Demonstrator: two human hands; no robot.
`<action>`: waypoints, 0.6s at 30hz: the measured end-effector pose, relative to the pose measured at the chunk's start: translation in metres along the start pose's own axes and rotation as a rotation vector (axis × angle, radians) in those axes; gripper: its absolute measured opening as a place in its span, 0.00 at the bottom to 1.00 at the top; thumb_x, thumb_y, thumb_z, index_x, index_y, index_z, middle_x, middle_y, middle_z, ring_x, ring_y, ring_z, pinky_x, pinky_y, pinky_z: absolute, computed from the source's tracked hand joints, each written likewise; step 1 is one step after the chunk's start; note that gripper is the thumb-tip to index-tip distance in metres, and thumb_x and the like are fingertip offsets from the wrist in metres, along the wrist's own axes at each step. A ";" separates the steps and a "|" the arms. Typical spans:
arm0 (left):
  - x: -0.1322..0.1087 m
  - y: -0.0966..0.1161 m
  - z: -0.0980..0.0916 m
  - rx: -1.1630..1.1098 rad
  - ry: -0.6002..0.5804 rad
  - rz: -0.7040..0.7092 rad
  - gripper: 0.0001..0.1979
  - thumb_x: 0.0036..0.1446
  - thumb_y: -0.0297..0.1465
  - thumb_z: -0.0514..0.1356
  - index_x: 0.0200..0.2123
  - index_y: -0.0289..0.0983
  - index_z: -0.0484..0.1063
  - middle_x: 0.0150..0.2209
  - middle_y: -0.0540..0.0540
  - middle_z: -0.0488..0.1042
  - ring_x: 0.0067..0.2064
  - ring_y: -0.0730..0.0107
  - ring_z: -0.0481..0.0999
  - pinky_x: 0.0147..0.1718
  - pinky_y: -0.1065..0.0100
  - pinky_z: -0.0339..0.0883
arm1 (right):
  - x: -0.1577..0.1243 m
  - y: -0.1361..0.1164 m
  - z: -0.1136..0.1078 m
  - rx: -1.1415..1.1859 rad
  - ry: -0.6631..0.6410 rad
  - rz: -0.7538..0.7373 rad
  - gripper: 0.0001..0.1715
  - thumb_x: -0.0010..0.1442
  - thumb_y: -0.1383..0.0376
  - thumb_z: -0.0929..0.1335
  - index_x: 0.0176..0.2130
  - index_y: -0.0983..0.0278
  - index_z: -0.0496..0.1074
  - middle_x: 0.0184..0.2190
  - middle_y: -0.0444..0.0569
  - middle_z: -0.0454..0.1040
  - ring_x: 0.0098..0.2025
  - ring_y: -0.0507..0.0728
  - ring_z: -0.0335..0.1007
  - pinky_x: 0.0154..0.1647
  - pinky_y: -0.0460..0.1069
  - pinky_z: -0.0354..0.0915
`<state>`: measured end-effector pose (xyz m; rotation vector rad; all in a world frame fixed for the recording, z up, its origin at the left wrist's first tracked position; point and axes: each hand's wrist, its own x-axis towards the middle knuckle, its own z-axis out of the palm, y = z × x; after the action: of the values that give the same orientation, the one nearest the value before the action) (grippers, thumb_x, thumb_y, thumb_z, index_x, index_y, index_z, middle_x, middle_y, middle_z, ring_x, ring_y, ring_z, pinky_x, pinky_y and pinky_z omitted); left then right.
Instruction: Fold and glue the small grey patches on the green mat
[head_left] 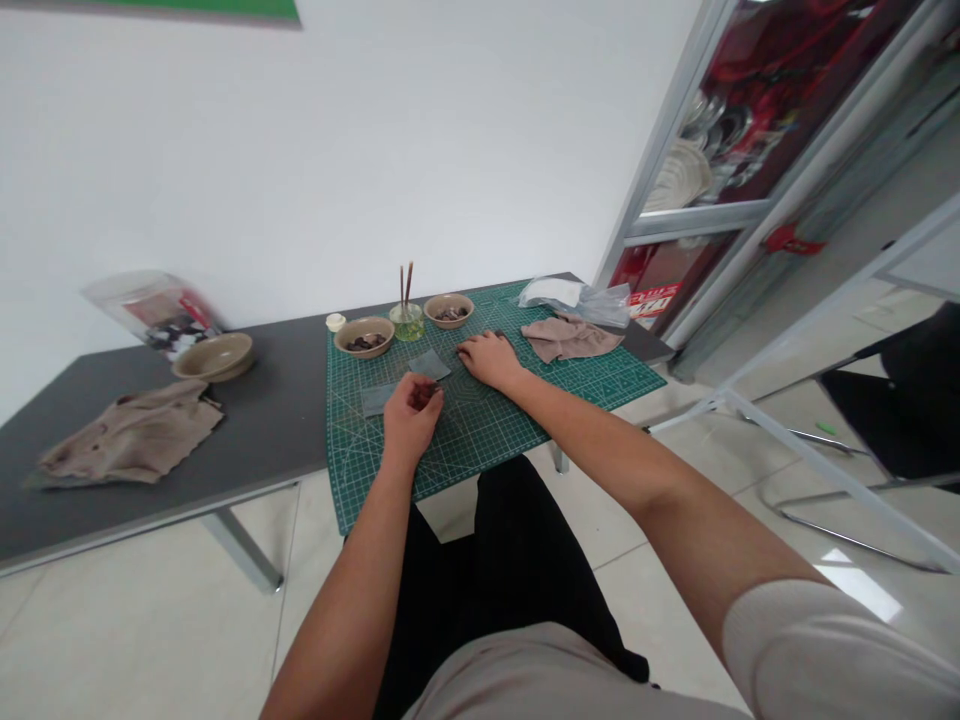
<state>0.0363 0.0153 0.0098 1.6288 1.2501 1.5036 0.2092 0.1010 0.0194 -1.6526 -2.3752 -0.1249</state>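
**Q: What is recorded at the nearest point, in the hands?**

A: The left hand (411, 420) is held curled above the mat, and a small dark piece (427, 395) is pinched between thumb and fingertips. The right hand (489, 360) is laid palm-down with the fingers loosely spread, and nothing is seen to be gripped by it. Both are positioned over a green cutting mat (480, 445), at lower centre of the frame.

**Q: What step is judged to be in hand, and what is within reach?**

A: Handling of the small dark piece, held just above the mat, is judged to be in hand. Two grey square sheets (429, 365) are laid just beside the left hand, their surface unclear.

**Q: What is listed farther out?**

A: Two tan bowls of dark pieces (364, 336) are placed at the mat's far edge, with a glass jar of green liquid (406, 325) between them, two brown sticks (406, 285) standing in it. A beige cloth (570, 338) and a plastic bag (577, 300) lie at the mat's far right. At left, on the grey table (270, 400), a second cloth (131, 435), a tan dish (212, 356) and a clear plastic container (154, 312) are entered.
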 end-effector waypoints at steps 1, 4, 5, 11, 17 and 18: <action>0.000 -0.001 0.000 0.000 -0.003 0.001 0.06 0.48 0.29 0.63 0.31 0.38 0.68 0.24 0.54 0.67 0.24 0.75 0.66 0.23 0.73 0.60 | 0.000 0.000 -0.001 -0.002 -0.006 -0.003 0.22 0.68 0.58 0.58 0.50 0.62 0.75 0.50 0.56 0.75 0.54 0.66 0.64 0.54 0.61 0.59; 0.000 -0.003 0.000 0.002 -0.015 0.011 0.06 0.49 0.29 0.63 0.31 0.38 0.68 0.24 0.54 0.67 0.24 0.75 0.66 0.24 0.73 0.60 | 0.000 -0.003 -0.004 0.003 -0.027 0.004 0.22 0.67 0.57 0.59 0.50 0.63 0.75 0.52 0.58 0.73 0.55 0.68 0.63 0.54 0.63 0.59; 0.000 -0.003 0.000 0.003 -0.020 0.015 0.06 0.49 0.29 0.63 0.31 0.38 0.68 0.24 0.54 0.67 0.24 0.76 0.66 0.24 0.73 0.60 | 0.000 -0.005 -0.006 0.011 -0.031 0.011 0.21 0.66 0.58 0.60 0.51 0.64 0.74 0.54 0.59 0.72 0.55 0.68 0.63 0.54 0.63 0.59; -0.002 -0.001 0.000 -0.022 -0.039 0.004 0.06 0.49 0.30 0.62 0.31 0.38 0.68 0.24 0.54 0.67 0.24 0.76 0.66 0.23 0.73 0.60 | 0.001 -0.021 -0.011 0.130 -0.076 -0.254 0.29 0.61 0.65 0.65 0.61 0.61 0.66 0.63 0.54 0.64 0.62 0.66 0.57 0.59 0.63 0.56; -0.003 0.001 0.000 -0.031 -0.065 -0.027 0.05 0.50 0.30 0.62 0.31 0.39 0.68 0.22 0.54 0.66 0.23 0.76 0.64 0.22 0.73 0.58 | 0.005 -0.033 -0.005 0.159 -0.157 -0.298 0.26 0.66 0.57 0.63 0.60 0.63 0.67 0.63 0.58 0.63 0.61 0.68 0.60 0.58 0.62 0.57; -0.003 0.001 0.000 -0.026 -0.062 -0.023 0.05 0.49 0.30 0.62 0.30 0.39 0.68 0.23 0.54 0.66 0.23 0.76 0.64 0.23 0.73 0.58 | 0.007 -0.033 -0.004 0.150 -0.152 -0.295 0.26 0.66 0.57 0.62 0.60 0.64 0.68 0.63 0.58 0.64 0.61 0.68 0.60 0.57 0.61 0.58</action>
<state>0.0366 0.0121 0.0096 1.6269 1.2071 1.4382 0.1768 0.0952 0.0274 -1.2793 -2.6565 0.1291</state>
